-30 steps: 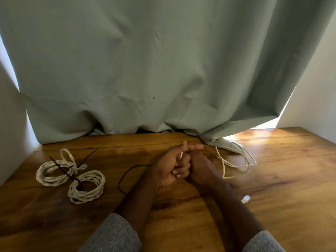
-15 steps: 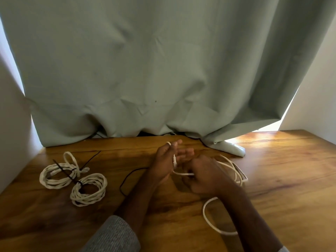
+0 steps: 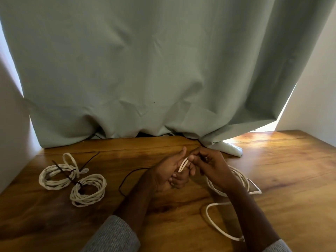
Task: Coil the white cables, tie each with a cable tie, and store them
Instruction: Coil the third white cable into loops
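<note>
My left hand (image 3: 167,174) holds two turns of a loose white cable (image 3: 183,165) across its palm, fingers curled round them. My right hand (image 3: 209,167) pinches the same cable at its fingertips, right next to the left thumb. The rest of that cable trails in loose loops (image 3: 214,224) on the wooden table to the right and below my right forearm. Two coiled white cables, each bound with a black cable tie, lie at the left: one farther back (image 3: 58,176) and one nearer (image 3: 89,190). A loose black cable tie (image 3: 131,176) curves on the table beside my left wrist.
A grey-green curtain (image 3: 154,70) hangs down onto the back of the wooden table (image 3: 281,170). White walls stand at the left and right. A bright patch of light falls on the table's back right corner.
The cable has been wound further round my left hand, with two strands now across the palm. My right hand rose from the table up to the left fingertips. The loose loops shifted nearer.
</note>
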The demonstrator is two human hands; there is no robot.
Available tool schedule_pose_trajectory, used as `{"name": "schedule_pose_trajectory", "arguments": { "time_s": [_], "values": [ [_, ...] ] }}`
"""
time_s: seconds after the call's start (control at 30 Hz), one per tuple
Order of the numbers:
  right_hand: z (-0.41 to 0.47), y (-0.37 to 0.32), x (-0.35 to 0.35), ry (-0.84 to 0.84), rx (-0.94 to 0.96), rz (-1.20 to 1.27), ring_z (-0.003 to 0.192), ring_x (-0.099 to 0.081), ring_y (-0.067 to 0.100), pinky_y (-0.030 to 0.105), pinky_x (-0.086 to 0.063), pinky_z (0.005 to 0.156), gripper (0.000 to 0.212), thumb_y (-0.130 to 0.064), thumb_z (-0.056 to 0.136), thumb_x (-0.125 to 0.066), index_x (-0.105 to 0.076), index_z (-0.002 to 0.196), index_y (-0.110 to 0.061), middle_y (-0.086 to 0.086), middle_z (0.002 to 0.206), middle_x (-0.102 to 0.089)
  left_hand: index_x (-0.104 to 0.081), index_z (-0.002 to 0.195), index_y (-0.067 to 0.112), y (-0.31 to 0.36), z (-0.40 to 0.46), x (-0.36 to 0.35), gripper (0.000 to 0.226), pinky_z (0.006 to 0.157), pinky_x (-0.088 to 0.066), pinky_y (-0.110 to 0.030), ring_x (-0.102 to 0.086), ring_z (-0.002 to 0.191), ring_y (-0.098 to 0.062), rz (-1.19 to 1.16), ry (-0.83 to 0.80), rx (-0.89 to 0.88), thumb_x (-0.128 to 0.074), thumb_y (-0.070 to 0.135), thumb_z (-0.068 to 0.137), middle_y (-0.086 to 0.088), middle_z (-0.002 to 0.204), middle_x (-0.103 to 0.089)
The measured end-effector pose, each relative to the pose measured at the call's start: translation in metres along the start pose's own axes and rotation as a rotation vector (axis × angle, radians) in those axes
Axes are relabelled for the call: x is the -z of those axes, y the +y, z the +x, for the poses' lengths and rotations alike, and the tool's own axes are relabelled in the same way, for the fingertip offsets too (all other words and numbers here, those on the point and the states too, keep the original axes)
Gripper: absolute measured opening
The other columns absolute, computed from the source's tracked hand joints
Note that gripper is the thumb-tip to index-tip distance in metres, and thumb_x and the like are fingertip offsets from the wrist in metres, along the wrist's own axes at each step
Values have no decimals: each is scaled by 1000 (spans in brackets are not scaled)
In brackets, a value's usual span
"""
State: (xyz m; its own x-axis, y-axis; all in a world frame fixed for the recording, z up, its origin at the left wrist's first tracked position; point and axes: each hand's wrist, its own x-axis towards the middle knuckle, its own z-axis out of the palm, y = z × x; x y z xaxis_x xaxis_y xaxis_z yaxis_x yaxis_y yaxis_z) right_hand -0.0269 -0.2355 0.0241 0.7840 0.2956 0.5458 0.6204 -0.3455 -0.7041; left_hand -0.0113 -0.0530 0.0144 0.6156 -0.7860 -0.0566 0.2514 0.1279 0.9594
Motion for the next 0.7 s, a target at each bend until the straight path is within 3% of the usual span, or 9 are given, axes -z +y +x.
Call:
{"name": "schedule_pose_trajectory", "arguments": {
  "time_s": [0.1, 0.2, 0.27, 0.43, 0.53, 0.6, 0.7],
  "values": [
    [-1, -4, -4, -67, -106, 113, 60, -58, 1, 12, -42, 57, 27, -7, 103, -49, -69, 86, -1, -5, 68, -68, -58, 82, 5, -2, -1, 2, 70, 39, -13, -23, -20, 32, -4, -99, -54, -46, -20, 61, 99, 8, 40, -28],
    [0, -4, -10, -50, -158, 124, 58, -54, 2, 17, -42, 56, 32, -14, 105, -47, -64, 79, -15, -6, 65, -64, -59, 83, 7, -4, -2, 4, 56, 41, -14, -24, -22, 34, -3, -164, -16, -92, -29, 51, 101, 9, 43, -32],
    [0, 0, -12, -16, -174, 138, 58, -51, 11, 26, -40, 54, 30, -25, 104, -50, -65, 79, -17, -2, 65, -60, -60, 83, 9, -6, -4, 5, 45, 42, -15, -22, -25, 36, -2, -227, -5, -119, -37, 43, 100, 9, 45, -35],
    [1, -2, -15, 48, -201, 261, 54, -45, 18, 28, -37, 48, 34, -24, 105, -48, -62, 86, 1, 12, 65, -50, -62, 80, 13, -3, -3, 4, 37, 40, -19, -19, -19, 37, -5, -370, -153, -198, -42, 38, 98, 11, 44, -40],
    [-1, -4, -14, 31, -265, 275, 55, -44, 27, 31, -41, 45, 25, -14, 108, -43, -65, 103, -3, 13, 71, -51, -65, 103, 3, 2, -4, 5, 41, 40, -25, -19, -24, 35, -5, -500, -148, -317, -39, 34, 102, 8, 43, -42],
    [-5, -2, -15, -34, -317, 230, 53, -46, 30, 36, -45, 46, 24, -15, 108, -41, -62, 103, -4, 12, 71, -54, -55, 126, -7, 5, -6, 4, 52, 39, -25, -18, -33, 34, -4, -512, -36, -344, -28, 32, 106, 5, 44, -42],
    [-6, -5, -15, -207, -297, 41, 47, -54, 29, 36, -48, 45, 16, -14, 108, -42, -58, 111, -10, 15, 70, -61, -42, 138, -10, 4, -8, 1, 56, 42, -39, -17, -50, 41, -6, -489, 113, -369, -32, 32, 104, 2, 52, -52]
  ]
}}
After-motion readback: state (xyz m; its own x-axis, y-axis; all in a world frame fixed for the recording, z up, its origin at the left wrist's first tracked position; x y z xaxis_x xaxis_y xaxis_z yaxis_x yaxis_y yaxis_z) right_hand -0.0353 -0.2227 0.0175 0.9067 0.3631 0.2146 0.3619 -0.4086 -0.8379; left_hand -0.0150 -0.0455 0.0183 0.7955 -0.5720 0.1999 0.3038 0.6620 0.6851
